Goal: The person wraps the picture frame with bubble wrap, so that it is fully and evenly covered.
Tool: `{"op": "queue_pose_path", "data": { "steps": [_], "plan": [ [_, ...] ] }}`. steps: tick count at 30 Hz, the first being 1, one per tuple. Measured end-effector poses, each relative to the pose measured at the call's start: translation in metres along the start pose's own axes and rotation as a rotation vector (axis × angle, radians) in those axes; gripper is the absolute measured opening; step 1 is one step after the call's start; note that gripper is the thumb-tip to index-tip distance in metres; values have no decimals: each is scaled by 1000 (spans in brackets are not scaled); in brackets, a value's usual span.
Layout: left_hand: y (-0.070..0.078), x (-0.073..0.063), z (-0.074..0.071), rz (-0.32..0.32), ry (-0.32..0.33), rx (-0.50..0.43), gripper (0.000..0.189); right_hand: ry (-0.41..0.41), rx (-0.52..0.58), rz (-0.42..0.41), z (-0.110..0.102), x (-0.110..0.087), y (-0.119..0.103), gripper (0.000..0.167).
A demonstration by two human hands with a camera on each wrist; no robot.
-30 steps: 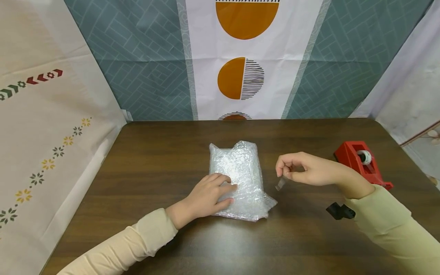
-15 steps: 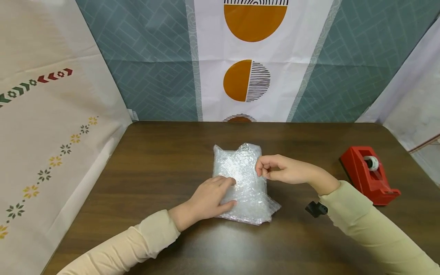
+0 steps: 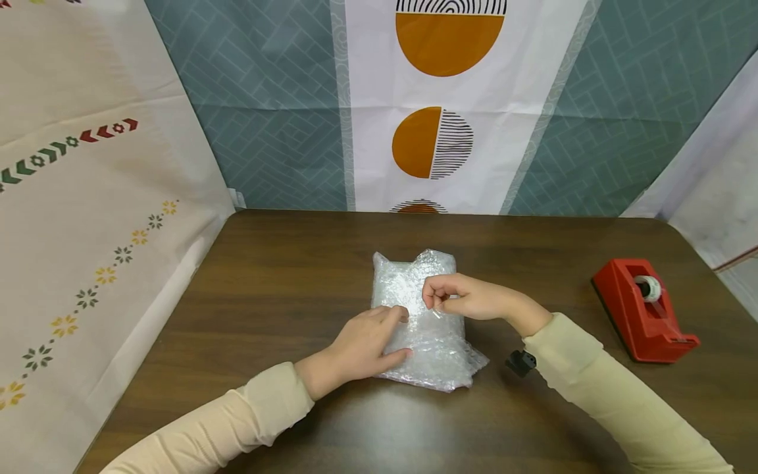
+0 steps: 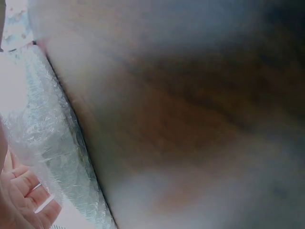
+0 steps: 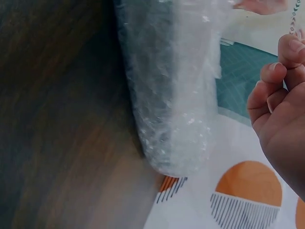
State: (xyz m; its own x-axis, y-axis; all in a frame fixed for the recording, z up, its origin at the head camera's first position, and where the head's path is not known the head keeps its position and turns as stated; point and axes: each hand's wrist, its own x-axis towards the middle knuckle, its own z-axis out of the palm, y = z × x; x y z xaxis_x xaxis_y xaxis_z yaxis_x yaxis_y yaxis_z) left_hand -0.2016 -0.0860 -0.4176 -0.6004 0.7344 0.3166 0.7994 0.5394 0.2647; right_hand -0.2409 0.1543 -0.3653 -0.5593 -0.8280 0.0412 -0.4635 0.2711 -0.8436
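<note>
A flat package in bubble wrap (image 3: 426, 352) lies on the table, a loose corner of wrap sticking out at its lower right. My left hand (image 3: 364, 339) rests on its left side with fingers spread and relaxed. In the left wrist view the fingers of that hand (image 4: 31, 198) show beside the wrap. My right hand (image 3: 464, 296) is over the package's right part, pinching a short piece of clear tape (image 3: 437, 314) between thumb and forefinger. The right wrist view shows the curled fingers (image 5: 274, 90) above the wrapped package (image 5: 167, 90); the tape is hardly visible there.
A red tape dispenser (image 3: 636, 322) with a white-cored roll (image 3: 651, 288) stands on the right of the brown table (image 3: 284, 276). A patterned cloth (image 3: 284, 131) hangs behind the far edge. A cream cloth (image 3: 101, 230) hangs along the left side.
My right hand has moved left with the tape, from beside the package to over it. The left hand has stayed on the package. The head view has shifted slightly.
</note>
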Motion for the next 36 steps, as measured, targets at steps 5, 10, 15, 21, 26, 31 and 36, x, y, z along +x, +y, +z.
{"op": "queue_pose_path", "data": {
  "steps": [5,10,15,21,26,31,36],
  "plan": [
    [1,1,1,16,-4,6,45,13,-34,15,1,4,5,12],
    [0,1,1,28,-2,21,46,14,-68,53,1,8,8,16],
    [0,0,0,47,-20,35,48,17,-109,87,2,11,11,18],
    [0,0,0,111,-15,66,45,19,-145,90,2,13,16,19],
    [1,0,-1,118,-45,109,39,17,-165,91,0,13,19,19],
    [1,0,-2,118,-70,143,35,16,-177,94,-2,13,21,19],
    [1,1,-2,124,-86,174,35,21,-227,107,-2,13,21,21]
  ]
}}
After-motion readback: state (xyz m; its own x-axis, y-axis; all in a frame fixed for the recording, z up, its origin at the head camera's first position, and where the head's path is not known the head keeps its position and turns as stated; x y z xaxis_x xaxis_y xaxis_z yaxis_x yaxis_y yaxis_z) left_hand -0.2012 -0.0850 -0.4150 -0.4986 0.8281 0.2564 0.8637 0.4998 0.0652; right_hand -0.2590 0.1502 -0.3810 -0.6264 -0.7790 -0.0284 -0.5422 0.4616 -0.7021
